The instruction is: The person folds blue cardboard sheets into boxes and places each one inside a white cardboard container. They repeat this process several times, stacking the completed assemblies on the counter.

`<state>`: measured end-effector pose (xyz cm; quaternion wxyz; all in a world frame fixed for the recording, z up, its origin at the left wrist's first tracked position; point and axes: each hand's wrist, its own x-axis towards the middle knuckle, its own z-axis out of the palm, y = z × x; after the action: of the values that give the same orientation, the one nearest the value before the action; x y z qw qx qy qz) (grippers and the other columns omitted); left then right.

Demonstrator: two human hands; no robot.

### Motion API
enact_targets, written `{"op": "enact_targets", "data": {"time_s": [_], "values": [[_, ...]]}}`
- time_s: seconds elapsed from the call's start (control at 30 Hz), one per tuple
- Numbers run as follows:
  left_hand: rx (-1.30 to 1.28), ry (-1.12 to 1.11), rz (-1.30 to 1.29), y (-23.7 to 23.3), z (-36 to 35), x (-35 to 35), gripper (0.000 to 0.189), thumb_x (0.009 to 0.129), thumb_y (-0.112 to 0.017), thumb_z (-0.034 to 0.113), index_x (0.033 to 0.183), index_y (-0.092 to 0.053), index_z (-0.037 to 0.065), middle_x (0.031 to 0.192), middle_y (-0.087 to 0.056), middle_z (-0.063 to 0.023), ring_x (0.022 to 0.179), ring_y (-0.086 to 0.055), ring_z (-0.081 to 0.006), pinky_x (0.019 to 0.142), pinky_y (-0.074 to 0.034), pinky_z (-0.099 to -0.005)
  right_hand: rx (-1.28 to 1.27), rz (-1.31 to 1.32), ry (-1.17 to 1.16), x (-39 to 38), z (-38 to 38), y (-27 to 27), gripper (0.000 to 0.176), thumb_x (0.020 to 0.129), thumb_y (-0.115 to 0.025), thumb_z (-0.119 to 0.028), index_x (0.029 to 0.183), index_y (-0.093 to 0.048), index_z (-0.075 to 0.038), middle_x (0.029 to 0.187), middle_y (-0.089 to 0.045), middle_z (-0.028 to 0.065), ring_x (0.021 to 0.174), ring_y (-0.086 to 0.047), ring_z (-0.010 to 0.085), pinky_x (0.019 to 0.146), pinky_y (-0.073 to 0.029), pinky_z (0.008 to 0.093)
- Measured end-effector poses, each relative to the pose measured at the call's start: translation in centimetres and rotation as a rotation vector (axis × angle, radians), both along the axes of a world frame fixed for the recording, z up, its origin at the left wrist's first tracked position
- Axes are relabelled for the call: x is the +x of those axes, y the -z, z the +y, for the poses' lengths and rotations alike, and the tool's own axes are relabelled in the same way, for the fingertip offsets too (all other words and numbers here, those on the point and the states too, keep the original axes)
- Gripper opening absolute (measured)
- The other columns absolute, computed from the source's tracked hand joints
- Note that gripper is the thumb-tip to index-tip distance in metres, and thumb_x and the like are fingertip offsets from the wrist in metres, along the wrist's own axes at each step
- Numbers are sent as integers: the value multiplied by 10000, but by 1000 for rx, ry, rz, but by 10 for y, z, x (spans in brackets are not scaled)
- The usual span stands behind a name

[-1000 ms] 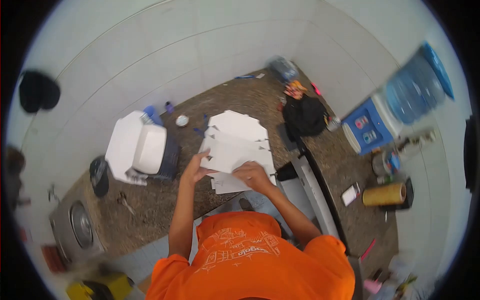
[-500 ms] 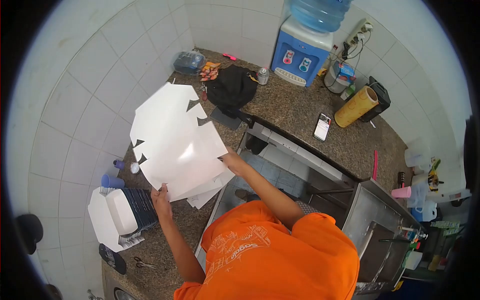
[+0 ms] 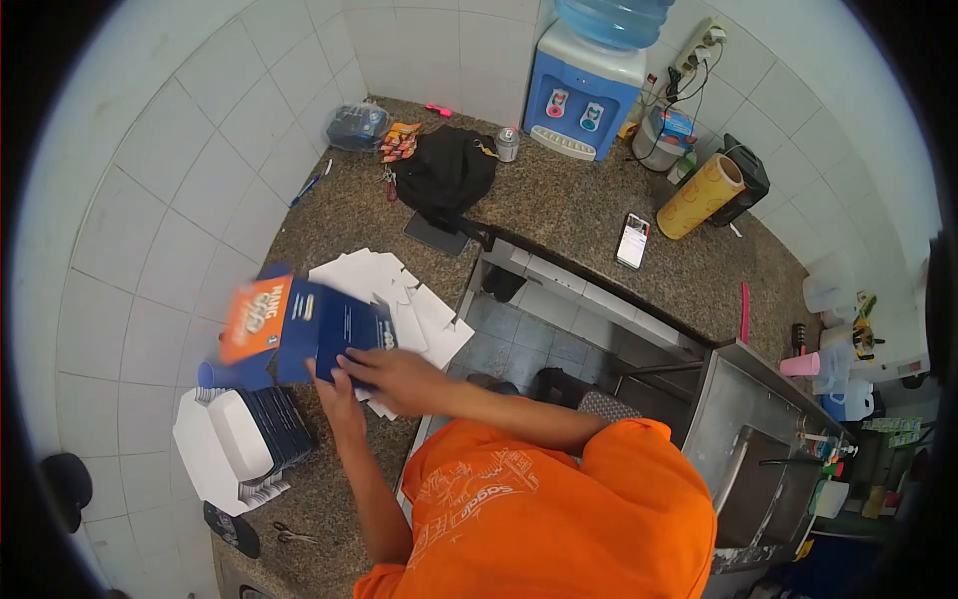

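Note:
A cardboard food-box blank (image 3: 334, 334), printed dark blue with an orange end panel, is held above the counter, its printed face toward me. The orange end is blurred by motion. My left hand (image 3: 341, 401) grips its lower edge with closed fingers. My right hand (image 3: 394, 379) is closed at the lower right edge, fingers bent over the printed side. Beneath and to the right lie several flat white blanks (image 3: 439, 314), partly hidden by the held one. Close to my left hand stands a nested stack of folded boxes (image 3: 235, 434), white inside and dark outside.
A blue cup (image 3: 210, 374) stands behind the box stack; scissors (image 3: 295, 535) and a dark cap (image 3: 232, 529) lie in front. Farther back are a black bag (image 3: 444, 175), a can (image 3: 508, 145), a phone (image 3: 633, 241), a yellow roll (image 3: 701, 197) and a water dispenser (image 3: 584, 90). A sink (image 3: 758, 489) is at right.
The blank has been turned from its white side to its printed side and lowered leftward. My right hand has moved left and down, close to my left hand. The view has shifted slightly.

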<state>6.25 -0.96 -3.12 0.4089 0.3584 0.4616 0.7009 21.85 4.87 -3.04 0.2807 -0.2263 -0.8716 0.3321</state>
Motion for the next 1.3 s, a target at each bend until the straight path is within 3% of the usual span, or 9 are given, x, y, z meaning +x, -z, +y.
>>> {"op": "enact_targets", "data": {"time_s": [0.03, 0.17, 0.27, 0.33, 0.4, 0.53, 0.7, 1.03, 1.3], "values": [[-102, -221, 151, -25, 5, 14, 751, 968, -727, 412, 1490, -416, -29, 1422, -513, -189, 1282, -532, -263, 1090, -413, -421, -80, 86, -70, 1, -8, -9, 882, 853, -769, -231, 1614, -323, -253, 1649, -288, 231, 1435, -428, 416, 1164, -382, 501], [-173, -310, -125, -66, 5, 0, 450, 1005, -697, 258, 1309, -567, -48, 1161, -685, -125, 1006, -689, -204, 880, -565, -333, 226, -138, 113, 31, 5, -22, 985, 775, -817, -130, 1611, -315, -272, 1679, -244, 204, 1569, -189, 383, 1248, -132, 584], [-327, -179, -135, -52, -1, -16, 434, 999, -702, 226, 1313, -566, -40, 1203, -674, -125, 1048, -683, -214, 913, -570, -343, 150, 98, 121, 37, 12, -10, 862, 785, -836, -166, 1551, -443, -212, 1619, -377, 201, 1531, -316, 350, 1236, -228, 546], [-229, -207, -361, -56, 8, -1, 411, 997, -700, 198, 1319, -570, -21, 1210, -675, -112, 1066, -680, -198, 911, -576, -338, -609, 505, 16, 26, -2, -21, 572, 910, -636, -50, 1465, -499, -45, 1342, -639, 220, 1326, -575, 370, 1125, -414, 406], [-45, -141, -438, -51, 18, 2, 361, 1001, -685, 150, 1308, -576, -7, 1214, -676, -102, 1088, -676, -177, 928, -584, -337, -664, 431, 142, 18, -12, -18, 517, 985, -594, -128, 1474, -480, -8, 1313, -649, 220, 1306, -595, 352, 1095, -433, 367], [-69, -275, -366, -48, 28, 19, 278, 1023, -653, 147, 1256, -594, 9, 1170, -678, -95, 1066, -679, -185, 932, -585, -334, -72, 505, 158, 24, 7, -26, 523, 1054, -536, -260, 1522, -457, -41, 1560, -460, 202, 1326, -573, 367, 1090, -473, 424], [-2, -305, -233, -48, 36, 51, 286, 1047, -624, 196, 1284, -591, 39, 1235, -657, -104, 1116, -668, -192, 940, -583, -364, 250, 302, 233, 18, 51, -19, 607, 963, -659, -130, 1539, -476, -184, 1626, -338, 221, 1364, -526, 413, 1004, -558, 435], [60, -250, -198, -49, 44, 31, 328, 1078, -567, 246, 1324, -549, 30, 1191, -647, -86, 1099, -630, -169, 949, -538, -358, -44, 429, -61, 23, 45, -23, 491, 985, -595, -56, 1472, -534, -80, 1610, -337, 213, 1499, -341, 409, 1220, -327, 462], [29, -285, -336, -48, 37, 39, 342, 1089, -545, 289, 1313, -546, 31, 1174, -647, -80, 1069, -646, -168, 917, -542, -332, 53, 373, -110, 23, 35, -3, 522, 999, -601, -114, 1502, -468, -69, 1622, -306, 201, 1494, -333, 414, 1206, -356, 485]]}}
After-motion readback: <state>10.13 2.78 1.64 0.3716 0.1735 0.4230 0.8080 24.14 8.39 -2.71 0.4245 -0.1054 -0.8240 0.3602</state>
